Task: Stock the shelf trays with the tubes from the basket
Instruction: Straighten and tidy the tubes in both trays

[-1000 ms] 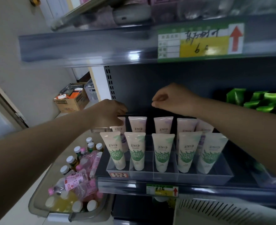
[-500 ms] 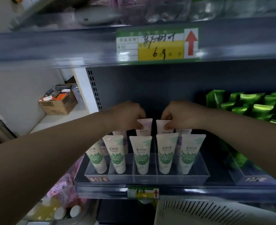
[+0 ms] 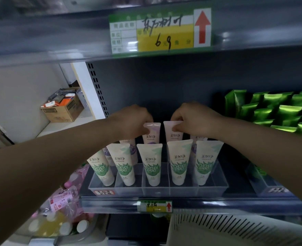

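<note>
Fingers (image 3: 141, 126) curled, my left hand (image 3: 132, 119) pinches one purple-print tube (image 3: 152, 134) by its top, my right hand (image 3: 195, 119) the neighbouring tube (image 3: 173, 135), behind the green-print row (image 3: 152, 166).

Two bare forearms, uncovered up to frame edge, w/ bare L hand (image 3: 132, 120) & R hand (image 3: 195, 119) above clear tray (image 3: 157, 191).

Left hand (image 3: 134, 119), right hand (image 3: 193, 118) — both pinch purple tubes (image 3: 152, 133).
</note>
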A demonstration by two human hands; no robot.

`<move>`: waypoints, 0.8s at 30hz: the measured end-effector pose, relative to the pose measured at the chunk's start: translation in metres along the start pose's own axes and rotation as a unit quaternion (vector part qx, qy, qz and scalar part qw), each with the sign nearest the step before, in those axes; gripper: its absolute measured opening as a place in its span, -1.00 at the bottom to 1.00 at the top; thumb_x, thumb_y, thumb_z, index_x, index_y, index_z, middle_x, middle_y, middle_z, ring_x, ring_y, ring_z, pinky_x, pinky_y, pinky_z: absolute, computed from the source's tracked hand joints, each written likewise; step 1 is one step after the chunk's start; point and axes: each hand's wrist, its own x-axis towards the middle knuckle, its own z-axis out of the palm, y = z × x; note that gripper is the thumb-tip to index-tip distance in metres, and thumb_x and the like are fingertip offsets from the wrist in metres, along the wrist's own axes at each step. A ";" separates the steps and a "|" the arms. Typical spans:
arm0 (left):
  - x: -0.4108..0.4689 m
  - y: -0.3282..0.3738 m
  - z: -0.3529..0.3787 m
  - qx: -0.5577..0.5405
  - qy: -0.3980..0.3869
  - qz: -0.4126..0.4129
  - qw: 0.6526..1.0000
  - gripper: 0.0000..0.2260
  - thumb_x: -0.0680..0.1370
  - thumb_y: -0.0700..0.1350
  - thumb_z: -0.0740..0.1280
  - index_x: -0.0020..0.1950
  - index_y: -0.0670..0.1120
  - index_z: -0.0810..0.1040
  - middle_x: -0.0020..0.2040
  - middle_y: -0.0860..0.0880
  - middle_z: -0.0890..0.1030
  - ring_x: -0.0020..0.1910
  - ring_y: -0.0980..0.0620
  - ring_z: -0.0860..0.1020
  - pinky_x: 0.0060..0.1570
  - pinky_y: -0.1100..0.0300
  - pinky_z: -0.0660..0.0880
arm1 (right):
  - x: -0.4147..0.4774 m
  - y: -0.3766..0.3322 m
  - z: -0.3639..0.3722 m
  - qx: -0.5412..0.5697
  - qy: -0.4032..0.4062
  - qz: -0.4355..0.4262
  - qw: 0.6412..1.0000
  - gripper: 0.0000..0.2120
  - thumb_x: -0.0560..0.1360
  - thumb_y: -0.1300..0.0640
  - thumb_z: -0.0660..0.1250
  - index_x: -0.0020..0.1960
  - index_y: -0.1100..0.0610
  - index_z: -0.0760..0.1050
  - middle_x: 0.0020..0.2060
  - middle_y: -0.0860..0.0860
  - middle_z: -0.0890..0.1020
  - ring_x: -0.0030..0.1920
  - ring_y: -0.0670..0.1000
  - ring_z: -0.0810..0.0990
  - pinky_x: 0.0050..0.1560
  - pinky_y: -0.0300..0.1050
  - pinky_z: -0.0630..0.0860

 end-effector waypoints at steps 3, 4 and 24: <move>-0.001 -0.001 0.001 0.005 0.005 -0.004 1.000 -0.76 0.52 -0.09 0.34 0.18 -0.03 0.59 0.05 -0.06 0.65 0.02 -0.02 0.57 -0.03 0.16 0.49 | 0.000 0.000 0.003 -0.004 0.007 0.000 1.000 -0.82 0.46 0.14 0.39 0.05 0.08 0.63 -0.03 -0.01 0.66 -0.07 -0.03 0.60 -0.02 -0.04 0.58; -0.002 -0.001 0.001 0.005 0.008 -0.004 1.000 -0.76 0.52 -0.09 0.34 0.17 -0.04 0.60 0.04 -0.07 0.65 0.01 -0.02 0.57 -0.03 0.17 0.48 | 0.000 0.001 0.003 -0.007 0.009 0.000 1.000 -0.82 0.46 0.14 0.38 0.05 0.08 0.63 -0.03 0.00 0.66 -0.07 -0.03 0.60 -0.03 -0.05 0.58; -0.028 0.013 -0.019 -0.025 0.119 0.031 0.992 -0.71 0.58 -0.16 0.24 0.30 -0.03 0.51 0.23 0.01 0.58 0.17 0.01 0.55 0.13 0.24 0.41 | -0.045 -0.012 -0.030 0.072 0.103 -0.051 0.991 -0.82 0.50 0.16 0.35 0.09 0.09 0.61 -0.03 -0.04 0.67 -0.06 -0.17 0.56 0.01 -0.35 0.44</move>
